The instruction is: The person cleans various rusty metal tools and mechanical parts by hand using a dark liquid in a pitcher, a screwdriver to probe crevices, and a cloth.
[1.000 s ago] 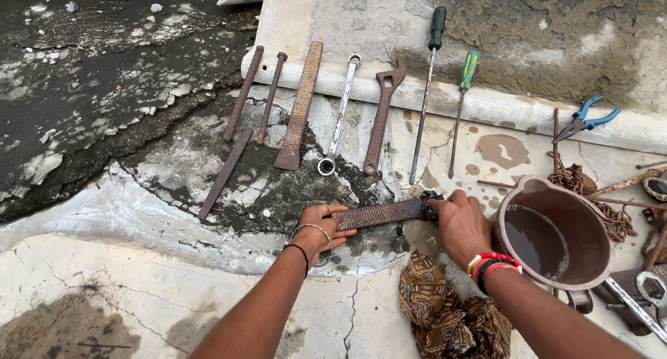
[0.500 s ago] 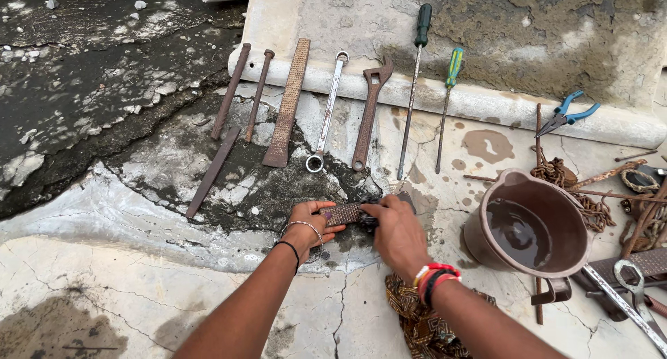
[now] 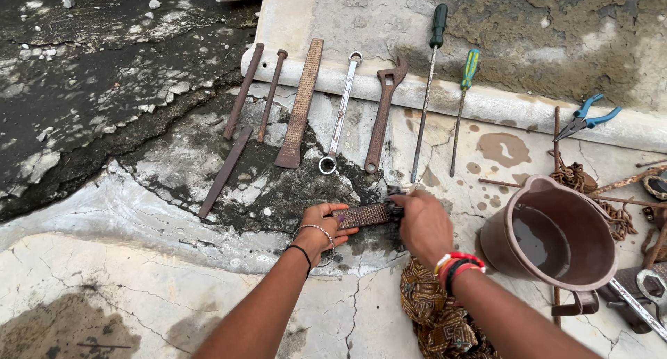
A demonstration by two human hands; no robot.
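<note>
The left hand (image 3: 324,226) is pinning down one end of a flat, rusty, rough-toothed metal rasp (image 3: 366,214) that is lying on the cracked, wet concrete floor (image 3: 139,276), fingers curled over its near end. The right hand (image 3: 424,223) is closed around a small dark scrubbing pad (image 3: 394,207) and is pressing it onto the rasp's other end. The pad itself is mostly hidden under the fingers, so its material cannot be told.

To do this scrubbing well, the left hand should be bearing down firmly so the rasp is not sliding on the slick concrete, while the right hand is working along the length of the blade, in line with the rows of teeth, not across them, where the pad would be snagging. Fingertips are best kept on top of the pad and clear of the sharp teeth.

A brown plastic bucket (image 3: 556,227) holding murky water is standing just to the right, near enough for wetting the pad, and a brown patterned cloth (image 3: 434,307) is lying crumpled below the right wrist.

Farther off, leaning against a low concrete ledge (image 3: 500,105), a row of tools is laid out: a second long rusty rasp (image 3: 301,103), a silver ring spanner (image 3: 340,116), a rusty open-ended wrench (image 3: 382,112) and two green-handled screwdrivers (image 3: 429,88).
</note>
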